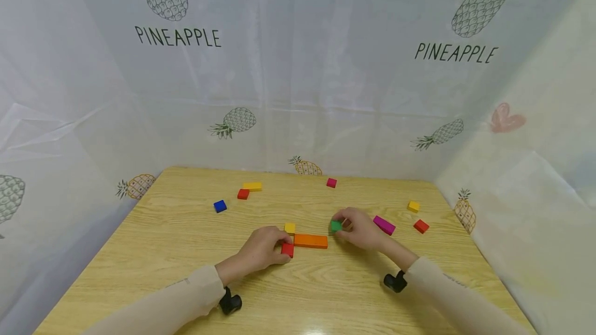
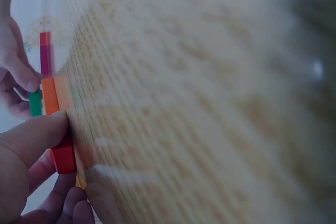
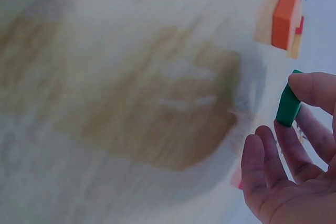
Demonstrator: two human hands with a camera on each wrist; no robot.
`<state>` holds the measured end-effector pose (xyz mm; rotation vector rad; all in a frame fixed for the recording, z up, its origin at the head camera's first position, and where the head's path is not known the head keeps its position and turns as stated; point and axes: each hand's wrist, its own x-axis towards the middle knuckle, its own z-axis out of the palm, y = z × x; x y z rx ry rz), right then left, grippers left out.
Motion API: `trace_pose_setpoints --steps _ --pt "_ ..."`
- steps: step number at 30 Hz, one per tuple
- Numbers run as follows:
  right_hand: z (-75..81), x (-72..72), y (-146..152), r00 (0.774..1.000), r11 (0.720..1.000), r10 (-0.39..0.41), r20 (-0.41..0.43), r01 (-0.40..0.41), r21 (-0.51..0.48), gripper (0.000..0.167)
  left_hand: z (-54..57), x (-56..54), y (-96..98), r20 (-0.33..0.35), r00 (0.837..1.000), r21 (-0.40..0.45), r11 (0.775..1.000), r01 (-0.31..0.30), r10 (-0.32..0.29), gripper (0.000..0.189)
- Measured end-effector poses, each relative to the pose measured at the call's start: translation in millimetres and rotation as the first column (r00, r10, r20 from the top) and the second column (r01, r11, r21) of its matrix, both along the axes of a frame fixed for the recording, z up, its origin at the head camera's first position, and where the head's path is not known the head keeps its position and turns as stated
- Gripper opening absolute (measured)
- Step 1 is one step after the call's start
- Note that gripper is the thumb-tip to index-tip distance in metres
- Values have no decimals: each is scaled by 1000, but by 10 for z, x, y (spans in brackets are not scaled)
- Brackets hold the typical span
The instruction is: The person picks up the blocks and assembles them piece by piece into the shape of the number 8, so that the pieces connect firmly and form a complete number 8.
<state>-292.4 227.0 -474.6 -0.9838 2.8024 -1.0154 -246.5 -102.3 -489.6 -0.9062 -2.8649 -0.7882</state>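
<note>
My left hand (image 1: 264, 248) pinches a red block (image 1: 287, 250) between thumb and fingers, close to the left end of a long orange block (image 1: 310, 241). Just behind that end sits a small yellow block (image 1: 289, 228). My right hand (image 1: 360, 229) holds a green block (image 1: 336, 226) between thumb and fingertips, to the right of the orange block and a little behind it. In the right wrist view, the green block (image 3: 289, 100) is tilted in the grasp, and a gap separates it from the orange block (image 3: 286, 17).
A magenta block (image 1: 384, 225) lies right of my right hand, with a yellow block (image 1: 413, 206) and a red block (image 1: 421, 226) beyond. Toward the back are a blue block (image 1: 220, 206), a red block (image 1: 243, 194), a long yellow block (image 1: 253, 186) and a pink block (image 1: 331, 183).
</note>
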Motion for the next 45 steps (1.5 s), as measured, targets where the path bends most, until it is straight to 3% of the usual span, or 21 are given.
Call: trace_pose_setpoints --steps 29,45 --pt "-98 -14 -127 999 997 41 24 -42 64 17 1 24 -3 3 1000 13 1000 -6 6 28" --pt "-107 -23 -125 998 997 64 16 -64 37 17 14 34 2 8 1000 6 1000 -9 9 28"
